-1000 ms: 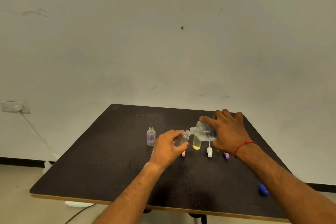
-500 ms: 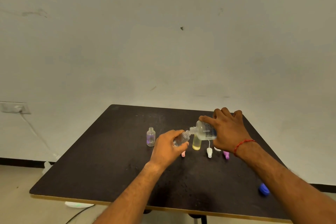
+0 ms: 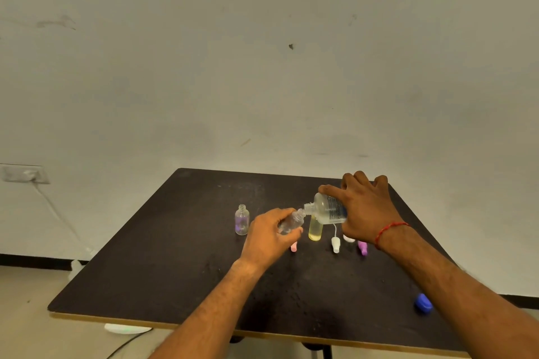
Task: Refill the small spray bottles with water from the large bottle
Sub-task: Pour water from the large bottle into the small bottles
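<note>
Head view of a dark table (image 3: 163, 256) set against a pale wall. The right hand (image 3: 364, 213) grips the large bottle (image 3: 328, 208), tipped nearly level with its mouth pointing left; fingers curl over the far side of the body and the thumb lies along the top. The left hand (image 3: 269, 237) closes around a small clear bottle (image 3: 290, 221), tilted so that its open neck meets the mouth of the large bottle. Places below are given relative to the large bottle. Directly beneath it stands a yellowish small bottle (image 3: 315, 230), its top hidden by the large bottle. Well to the left stands an uncapped purple-tinted bottle (image 3: 241, 220), upright and apart from both hands. Below, on the table, lie a white spray cap (image 3: 335, 243) with its thin tube, a purple cap (image 3: 362, 248) partly behind the right wrist, and a pink cap (image 3: 293, 247) mostly covered by the left hand. Far to the lower right, near the table edge, lies a blue cap (image 3: 423, 302). A red thread bracelet (image 3: 389, 232) circles the right wrist.
</note>
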`<state>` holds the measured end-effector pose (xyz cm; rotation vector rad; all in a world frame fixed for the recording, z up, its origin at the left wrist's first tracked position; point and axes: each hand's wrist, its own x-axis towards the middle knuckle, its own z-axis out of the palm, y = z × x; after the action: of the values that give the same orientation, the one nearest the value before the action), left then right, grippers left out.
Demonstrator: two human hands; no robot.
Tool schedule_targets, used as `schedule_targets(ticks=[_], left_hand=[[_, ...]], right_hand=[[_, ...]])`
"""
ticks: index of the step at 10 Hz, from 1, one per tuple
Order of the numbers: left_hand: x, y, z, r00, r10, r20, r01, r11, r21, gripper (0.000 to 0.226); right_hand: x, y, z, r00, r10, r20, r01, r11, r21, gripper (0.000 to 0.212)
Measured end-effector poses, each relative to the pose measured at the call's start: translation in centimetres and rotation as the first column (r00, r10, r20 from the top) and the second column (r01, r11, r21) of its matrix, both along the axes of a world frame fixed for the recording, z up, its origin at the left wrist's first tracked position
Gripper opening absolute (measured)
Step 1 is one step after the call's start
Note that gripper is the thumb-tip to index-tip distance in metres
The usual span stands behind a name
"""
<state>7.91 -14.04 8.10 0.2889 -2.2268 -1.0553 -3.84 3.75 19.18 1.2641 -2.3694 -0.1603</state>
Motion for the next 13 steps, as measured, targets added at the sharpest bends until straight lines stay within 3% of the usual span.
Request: schedule_targets(ticks=[8, 9, 10, 13], left_hand=[[-0.2, 0.0, -0.1, 0.999, -0.042, -0.009, 0.043, 0.999, 0.029, 0.019], [-0.1, 0.1, -0.1, 0.997, -0.059, -0.041, 0.061, 0.996, 0.061, 0.017], [-0.2, 0.0, -0.3, 0.999, -0.043, -0.001, 0.043, 0.999, 0.033, 0.030], [-2.1, -2.0, -2.3, 0.999, 0.008, 0.046, -0.014, 0.991, 0.130, 0.036]], right_hand=[[-0.3, 0.0, -0.6, 0.999, -0.037, 0.034, 0.037, 0.999, 0.009, 0.084], [-0.3, 0.2, -1.2, 0.997, -0.046, 0.064, 0.047, 0.999, -0.008, 0.082], [-0.1, 0.5, -2.1, 0.994, -0.053, 0.099, 0.056, 0.998, -0.029, 0.079], [-0.1, 1.4, -5.1, 0.925, -0.051, 0.377, 0.152, 0.958, -0.245, 0.071]])
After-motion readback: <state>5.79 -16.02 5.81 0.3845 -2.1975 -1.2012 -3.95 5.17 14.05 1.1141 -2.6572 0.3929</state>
